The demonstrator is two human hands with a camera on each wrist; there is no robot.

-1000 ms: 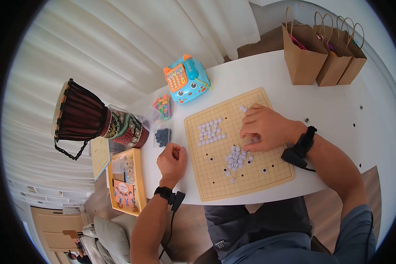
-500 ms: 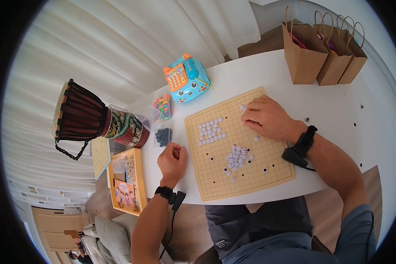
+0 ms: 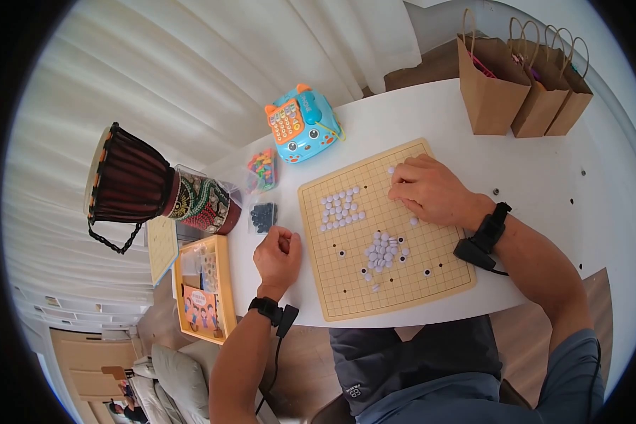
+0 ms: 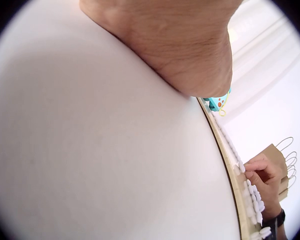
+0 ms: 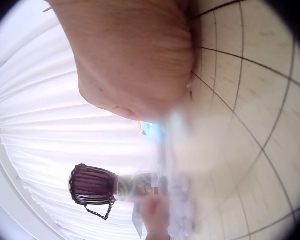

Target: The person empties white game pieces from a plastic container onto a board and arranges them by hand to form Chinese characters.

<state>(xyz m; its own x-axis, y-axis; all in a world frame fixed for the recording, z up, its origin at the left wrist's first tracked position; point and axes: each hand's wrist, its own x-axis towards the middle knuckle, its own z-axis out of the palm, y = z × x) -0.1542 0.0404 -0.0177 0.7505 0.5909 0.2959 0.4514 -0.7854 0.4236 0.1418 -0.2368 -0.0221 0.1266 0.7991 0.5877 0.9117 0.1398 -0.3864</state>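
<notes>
A wooden Go board (image 3: 424,297) with a printed grid lies on the table. My right hand (image 3: 431,189) is over its far right part. In the left wrist view, a white Go stone (image 4: 241,167) shows right at that hand's fingertips, pinched between thumb and finger; in the head view the fingers hide it. White stones (image 3: 340,210) form a pattern on the board's left side, and a loose pile of white stones (image 3: 381,251) lies nearer the middle. One white stone (image 3: 413,221) sits below my right hand. My left hand (image 3: 277,256) rests loosely curled on the table beside the board, holding nothing.
Black stones (image 3: 427,273) are scattered on the board. Left of it stand a box of dark pieces (image 3: 263,218), a box of colourful pieces (image 3: 261,169) and a toy phone (image 3: 302,126). A drum (image 3: 166,184), a wooden tray (image 3: 225,297) and paper bags (image 3: 495,92) stand around.
My right hand has moved away from the pile toward the far side of the board, uncovering a single white stone. My left hand stays where it was.
</notes>
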